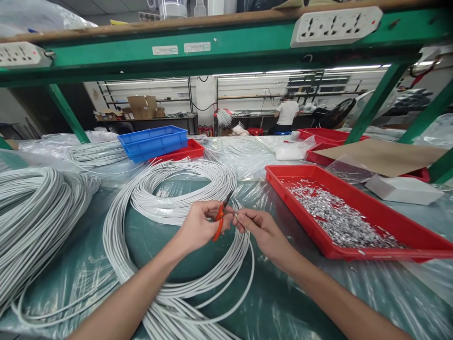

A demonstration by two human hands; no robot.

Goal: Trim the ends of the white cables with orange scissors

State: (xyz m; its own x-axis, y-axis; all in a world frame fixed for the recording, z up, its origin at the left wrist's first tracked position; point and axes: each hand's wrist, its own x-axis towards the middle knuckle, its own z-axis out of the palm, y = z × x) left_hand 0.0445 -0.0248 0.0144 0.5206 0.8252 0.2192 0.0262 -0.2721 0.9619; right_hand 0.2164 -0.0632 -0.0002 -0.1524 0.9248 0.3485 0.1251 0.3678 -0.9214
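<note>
My left hand [202, 224] is closed around orange-handled scissors [219, 222], whose dark blades point up and away. Close beside it, my right hand [260, 226] pinches the end of a white cable [252, 264] between thumb and fingers. The fingertips of both hands nearly meet, and the exact cable tip is too small to make out. Below and behind the hands lies a large loop of white cables [116, 236], with another coil [184, 208] resting on its far side.
To the right, a red tray [318, 236] holds many small silvery metal pieces. A thick cable bundle [38, 226] lies at left. Blue trays [152, 141] stand behind the coils. Overhead runs a green shelf beam [247, 47] with power sockets. A person [287, 113] sits far back.
</note>
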